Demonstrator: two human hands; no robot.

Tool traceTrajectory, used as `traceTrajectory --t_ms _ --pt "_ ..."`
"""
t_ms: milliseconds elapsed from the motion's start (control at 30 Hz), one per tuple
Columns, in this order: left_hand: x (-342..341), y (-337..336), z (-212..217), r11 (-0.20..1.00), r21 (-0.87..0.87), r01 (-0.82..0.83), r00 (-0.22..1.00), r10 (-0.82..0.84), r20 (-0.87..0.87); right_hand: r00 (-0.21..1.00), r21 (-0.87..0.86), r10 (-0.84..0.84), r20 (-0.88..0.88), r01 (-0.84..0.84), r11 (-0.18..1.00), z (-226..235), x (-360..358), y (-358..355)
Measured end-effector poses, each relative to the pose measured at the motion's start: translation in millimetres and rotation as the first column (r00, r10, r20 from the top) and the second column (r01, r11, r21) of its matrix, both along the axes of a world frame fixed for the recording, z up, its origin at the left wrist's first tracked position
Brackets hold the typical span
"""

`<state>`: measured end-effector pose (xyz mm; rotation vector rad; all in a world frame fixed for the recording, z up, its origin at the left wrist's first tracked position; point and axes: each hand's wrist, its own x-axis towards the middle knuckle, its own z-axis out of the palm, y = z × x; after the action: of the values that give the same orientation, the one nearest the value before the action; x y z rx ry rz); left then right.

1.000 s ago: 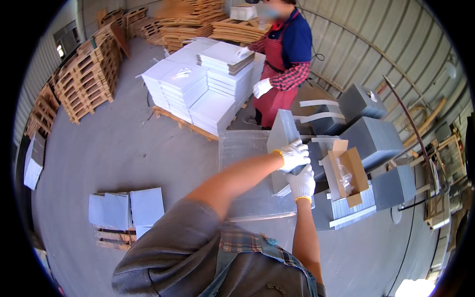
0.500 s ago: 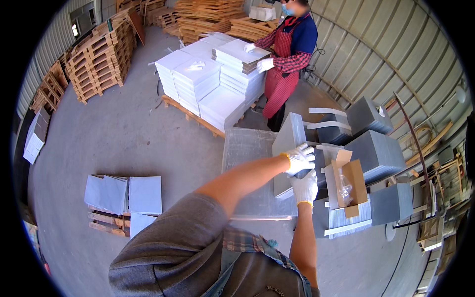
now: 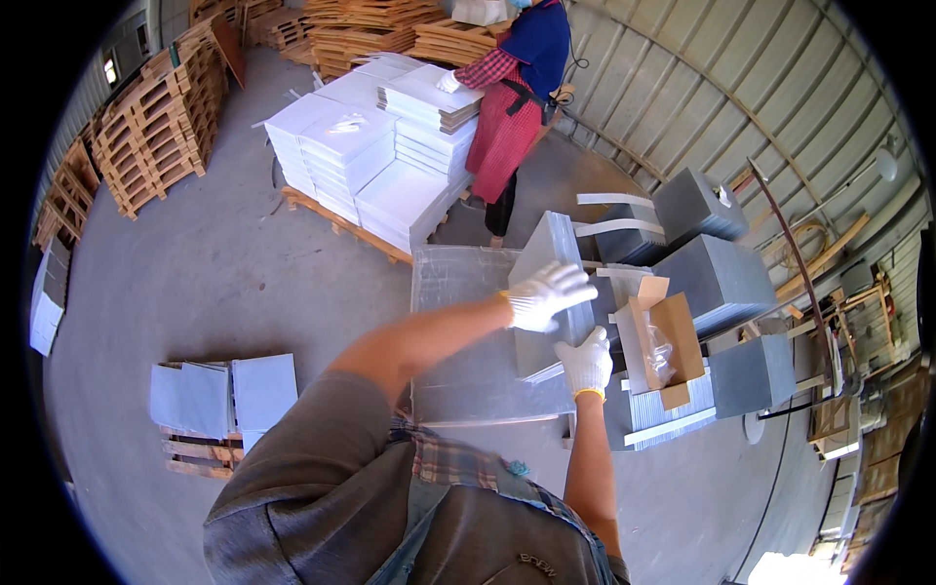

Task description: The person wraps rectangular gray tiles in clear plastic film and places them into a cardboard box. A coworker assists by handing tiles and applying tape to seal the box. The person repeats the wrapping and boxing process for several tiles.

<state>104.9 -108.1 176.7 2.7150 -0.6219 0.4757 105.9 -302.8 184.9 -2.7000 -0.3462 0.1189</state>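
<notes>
The grey tile point(image 3: 548, 283) is leaning, long axis toward twelve o'clock; the left hand point(image 3: 546, 294) is grasping its face, the right hand point(image 3: 585, 363) its six o'clock edge.

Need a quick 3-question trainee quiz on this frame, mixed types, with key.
1. True or false: both gloved hands, left hand and right hand, touch the tilted grey square tile.
2. What lies under that tile? A) clear plastic-covered table B) wooden pallet C) bare floor
3. Fill in: the open brown cardboard box sits to the person's ____ of the tile.

Key: 1 true; 2 A; 3 right
</notes>
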Motion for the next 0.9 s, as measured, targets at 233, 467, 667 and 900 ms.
traceTrajectory --t_ms 233,467,667,900 --pt "71.5 107.4 -47.0 0.315 -0.77 -0.555 0.831 0.231 -0.505 0.998 -0.033 -0.059 -0.014 0.059 0.998 9.8 1.0 11.9" --pt "164.4 140.4 -79.5 0.124 -0.782 -0.61 0.743 -0.252 -0.62 0.995 -0.012 -0.1 0.005 0.1 0.995 8.2 3.0 14.2" --pt "208.9 136.8 -96.6 0.181 -0.754 -0.632 0.594 -0.512 -0.621 0.987 -0.066 -0.154 -0.038 0.151 0.986 8.7 5.2 21.7" --pt "229.7 127.4 -122.7 0.239 -0.709 -0.663 0.538 -0.507 -0.674 0.981 -0.046 -0.194 0.008 0.194 0.98 6.0 9.9 26.8"
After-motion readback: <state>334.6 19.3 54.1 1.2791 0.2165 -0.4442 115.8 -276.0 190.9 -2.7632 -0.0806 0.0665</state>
